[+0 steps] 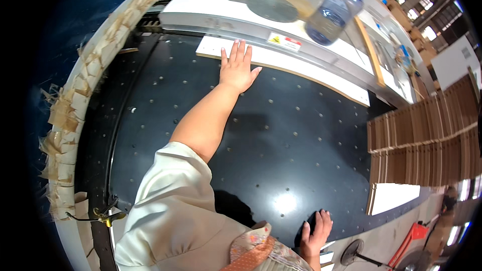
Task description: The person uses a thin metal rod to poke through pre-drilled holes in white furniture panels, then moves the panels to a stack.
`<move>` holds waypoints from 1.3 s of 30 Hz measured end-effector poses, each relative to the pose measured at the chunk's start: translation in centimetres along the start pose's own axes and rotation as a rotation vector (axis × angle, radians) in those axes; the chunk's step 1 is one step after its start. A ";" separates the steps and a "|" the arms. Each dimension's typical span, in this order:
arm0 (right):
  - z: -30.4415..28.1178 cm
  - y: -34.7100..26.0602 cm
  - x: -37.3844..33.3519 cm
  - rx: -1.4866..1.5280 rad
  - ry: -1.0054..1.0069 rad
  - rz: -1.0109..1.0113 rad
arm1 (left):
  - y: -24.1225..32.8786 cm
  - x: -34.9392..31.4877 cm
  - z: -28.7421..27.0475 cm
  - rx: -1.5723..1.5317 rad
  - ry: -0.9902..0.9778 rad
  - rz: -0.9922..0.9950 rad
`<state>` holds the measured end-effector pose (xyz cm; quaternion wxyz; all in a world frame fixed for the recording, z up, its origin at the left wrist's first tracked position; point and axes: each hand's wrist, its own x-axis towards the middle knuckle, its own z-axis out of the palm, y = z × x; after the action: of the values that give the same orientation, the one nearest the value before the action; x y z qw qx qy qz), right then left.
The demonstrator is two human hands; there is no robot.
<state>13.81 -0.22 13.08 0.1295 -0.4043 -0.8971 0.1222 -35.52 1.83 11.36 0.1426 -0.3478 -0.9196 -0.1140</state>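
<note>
My left hand (237, 70) reaches forward across the dark table and lies palm down, its spread fingertips on a long narrow white board (311, 81). The board has a brownish edge and rests against the front of a grey metal machine beam (221, 24). Nothing is gripped in that hand. Close to my body, my right hand (316, 233) rests at the near edge of the black perforated tabletop (261, 150), fingers stretched out and holding nothing visible.
A clear bottle with a blue lid (331, 17) stands on the beam's white top. Stacked brown-edged panels (422, 140) rise at the right. A tape-covered rail (70, 130) curves along the left, with a small brass fitting (106, 218) nearby. A fan (352, 252) stands at lower right.
</note>
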 end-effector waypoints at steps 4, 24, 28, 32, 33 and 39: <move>-0.4 -1.0 0.4 -0.041 -0.030 -0.021 | -9.0 1.4 -1.4 0.246 0.052 -0.337; -0.7 -2.0 0.7 -0.124 -0.009 -0.147 | -27.1 -1.6 -3.7 0.158 -0.058 -0.759; 0.1 -1.0 0.3 -0.074 0.017 -0.166 | -20.1 -4.7 -6.8 0.366 -0.158 -0.364; 0.7 -0.4 -0.2 -0.105 0.089 -0.146 | -9.7 -11.5 -9.7 0.243 -0.214 0.108; 0.8 -0.2 -0.2 -0.074 0.091 -0.127 | -7.6 -13.5 -10.2 -0.004 -0.208 0.136; 1.1 1.3 -0.9 -0.057 0.129 -0.143 | -4.3 -17.7 -10.2 -0.127 -0.261 0.450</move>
<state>14.87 -0.18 11.51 0.1837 -0.3496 -0.9167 0.0608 -23.85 -15.27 14.38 0.0226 -0.5636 -0.8207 -0.0911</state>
